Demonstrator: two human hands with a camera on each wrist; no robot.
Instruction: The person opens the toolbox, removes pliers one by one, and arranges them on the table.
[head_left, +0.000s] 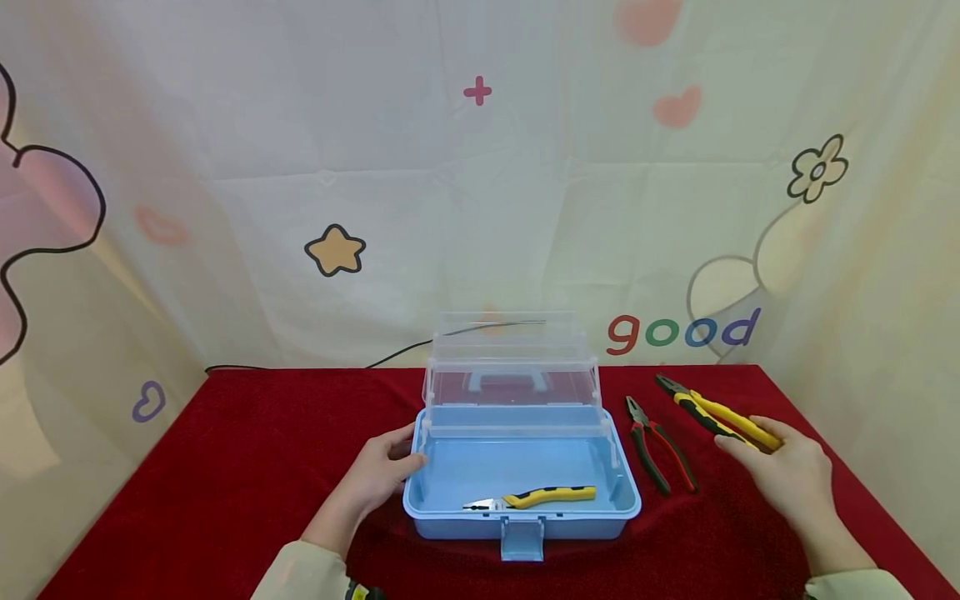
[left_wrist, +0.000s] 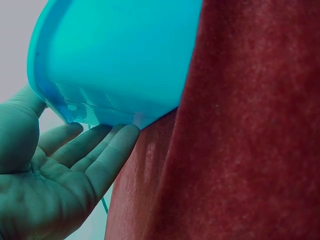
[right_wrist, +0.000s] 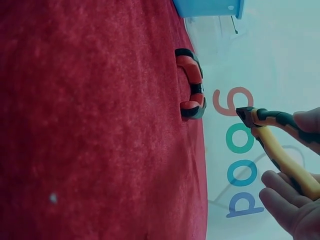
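Note:
A light-blue toolbox (head_left: 521, 527) stands on the red cloth, its clear lid (head_left: 517, 387) raised at the back. Inside it, along the front wall, lie pliers with a yellow-and-black handle (head_left: 551, 497). My left hand (head_left: 380, 468) holds the box's left side, thumb at the rim and fingers against the outer wall (left_wrist: 125, 60). Off to the right, my right hand (head_left: 798, 475) grips yellow-and-black pliers (head_left: 712, 410) by the handles, which are spread apart. In the right wrist view these pliers (right_wrist: 272, 145) appear raised above the cloth, jaws pointing away from the hand.
Red-and-black pliers (head_left: 660, 446) lie on the cloth between the box and my right hand, handles spread. The red cloth (head_left: 247, 483) covers the table. Behind it hangs a printed curtain (head_left: 375, 125), with a thin black cable (head_left: 401, 354) near the table's back edge.

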